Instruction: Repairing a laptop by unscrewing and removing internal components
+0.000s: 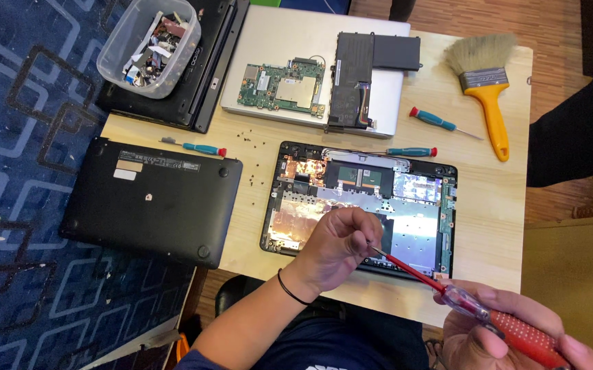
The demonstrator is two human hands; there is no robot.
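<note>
Red-handled screwdriver (488, 316) gripped in right hand (509, 332), left hand (334, 243) fingers pinching its tip over opened laptop (419, 199)

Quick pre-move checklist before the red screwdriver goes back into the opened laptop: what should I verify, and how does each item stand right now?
1. Right hand grips the red screwdriver handle: ok.
2. Left hand pinches the screwdriver shaft near its tip: ok.
3. Tip seated on a screw: cannot tell, the fingers hide it.
4. Opened laptop lies flat on the wooden table, internals exposed: ok.
5. Loose screws contained: not ok, they lie scattered on the bare table.
6. Removed bottom cover fully supported: not ok, it overhangs the table's left edge.
</note>
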